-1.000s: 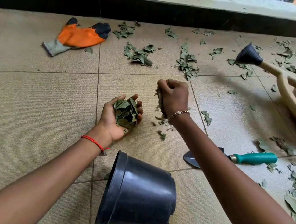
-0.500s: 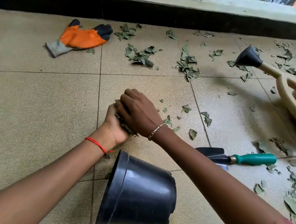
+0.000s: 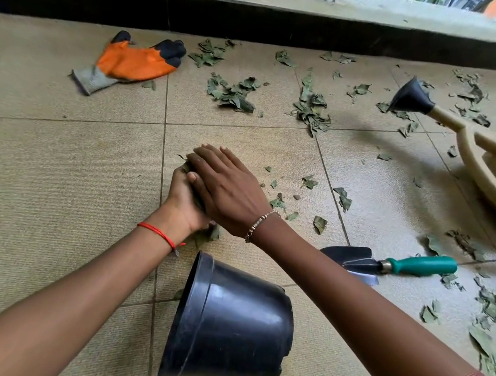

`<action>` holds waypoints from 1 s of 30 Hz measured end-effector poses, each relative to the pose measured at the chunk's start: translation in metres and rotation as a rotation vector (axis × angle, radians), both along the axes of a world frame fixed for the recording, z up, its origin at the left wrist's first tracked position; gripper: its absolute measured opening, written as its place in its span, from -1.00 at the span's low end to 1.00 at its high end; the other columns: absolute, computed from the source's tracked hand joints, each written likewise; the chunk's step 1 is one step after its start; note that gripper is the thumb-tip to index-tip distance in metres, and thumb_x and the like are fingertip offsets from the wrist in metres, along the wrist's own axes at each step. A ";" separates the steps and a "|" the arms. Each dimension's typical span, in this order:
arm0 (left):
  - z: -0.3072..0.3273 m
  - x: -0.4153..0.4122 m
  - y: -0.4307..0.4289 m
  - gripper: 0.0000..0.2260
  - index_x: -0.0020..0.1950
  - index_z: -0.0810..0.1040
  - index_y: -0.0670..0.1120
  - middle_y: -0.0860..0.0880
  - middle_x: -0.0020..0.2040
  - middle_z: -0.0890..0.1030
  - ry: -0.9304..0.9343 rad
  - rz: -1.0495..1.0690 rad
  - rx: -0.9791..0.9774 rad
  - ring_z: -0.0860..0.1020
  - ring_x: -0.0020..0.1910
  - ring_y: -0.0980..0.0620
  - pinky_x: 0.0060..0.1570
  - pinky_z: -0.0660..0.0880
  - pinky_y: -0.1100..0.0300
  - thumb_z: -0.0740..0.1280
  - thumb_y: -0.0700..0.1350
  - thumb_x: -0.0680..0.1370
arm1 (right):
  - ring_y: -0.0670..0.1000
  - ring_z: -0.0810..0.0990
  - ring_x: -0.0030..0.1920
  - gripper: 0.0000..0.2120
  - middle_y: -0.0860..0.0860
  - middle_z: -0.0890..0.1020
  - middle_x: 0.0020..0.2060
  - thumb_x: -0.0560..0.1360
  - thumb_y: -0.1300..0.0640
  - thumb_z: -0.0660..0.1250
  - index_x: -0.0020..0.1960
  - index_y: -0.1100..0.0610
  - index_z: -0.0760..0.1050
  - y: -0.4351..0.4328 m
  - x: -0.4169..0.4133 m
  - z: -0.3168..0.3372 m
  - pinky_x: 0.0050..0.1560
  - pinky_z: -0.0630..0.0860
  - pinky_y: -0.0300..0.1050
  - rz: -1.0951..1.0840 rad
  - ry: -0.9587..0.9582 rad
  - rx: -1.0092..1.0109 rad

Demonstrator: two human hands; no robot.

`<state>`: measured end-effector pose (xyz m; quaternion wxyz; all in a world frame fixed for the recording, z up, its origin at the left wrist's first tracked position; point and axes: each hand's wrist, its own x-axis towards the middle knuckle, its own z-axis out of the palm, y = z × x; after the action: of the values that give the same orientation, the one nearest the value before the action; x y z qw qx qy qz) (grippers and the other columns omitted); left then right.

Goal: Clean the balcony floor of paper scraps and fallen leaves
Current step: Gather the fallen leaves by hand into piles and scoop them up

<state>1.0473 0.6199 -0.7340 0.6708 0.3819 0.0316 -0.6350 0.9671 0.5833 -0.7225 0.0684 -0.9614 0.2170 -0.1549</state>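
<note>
Hands were stacked here: the left hand (image 3: 182, 194) was cupped palm up underneath, curled round a handful (image 3: 185, 166) of leaves, and the right hand (image 3: 226, 190) was laid flat on top, fingers straight, pressing the lot down. Only a few green edges poked out at the far side and by the left wrist. How much was inside could not be told.

Now the pot (image 3: 232, 321) — that was what the next move looked to turn on. It lay on its side on the floor (image 3: 59, 168), just nearer the person than the hands, almost under the two wrists. Its long axis ran left to right across the view, mouth facing left and base to the right. So the opening sat on the left side, just beside the left forearm, and the left hand was the nearer one to it. My read: the handful had to come back and round to the left to reach that rim — or the pot had to be stood up first.

Loose leaves (image 3: 319, 224) lay just right of the hands, with more in clumps farther ahead and off right past the trowel (image 3: 391, 265).
</note>
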 end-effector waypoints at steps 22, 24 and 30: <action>-0.011 0.024 0.005 -0.65 -0.20 0.57 -0.08 -0.08 -0.27 0.64 0.021 0.064 -0.002 0.64 -0.35 -0.03 -0.35 0.61 0.02 0.05 -0.02 0.59 | 0.05 -0.23 0.50 -0.31 0.13 -0.18 0.51 0.59 -0.21 -0.12 0.52 0.21 -0.19 -0.039 -0.083 -0.041 0.44 -0.29 -0.05 -0.811 0.117 0.508; -0.012 0.027 0.006 -0.60 -0.25 0.60 -0.08 -0.08 -0.26 0.64 0.035 0.081 -0.016 0.64 -0.35 -0.04 -0.35 0.61 0.03 0.04 -0.03 0.59 | 0.01 -0.22 0.50 -0.33 0.09 -0.16 0.52 0.59 -0.20 -0.12 0.52 0.18 -0.18 -0.035 -0.071 -0.044 0.42 -0.31 -0.11 -0.712 0.130 0.461; -0.011 0.035 0.011 -0.74 -0.20 0.57 -0.06 -0.07 -0.23 0.63 0.031 0.103 -0.029 0.64 -0.34 -0.03 -0.34 0.60 0.06 0.11 -0.05 0.50 | -0.05 -0.10 0.51 -0.40 0.02 -0.02 0.52 0.60 -0.17 -0.06 0.53 0.11 -0.04 -0.039 -0.052 -0.040 0.44 -0.22 -0.16 -0.408 0.114 0.428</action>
<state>1.0824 0.6313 -0.7451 0.7075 0.3599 0.0523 -0.6060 0.9150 0.5448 -0.7625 0.2247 -0.8687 0.4370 -0.0619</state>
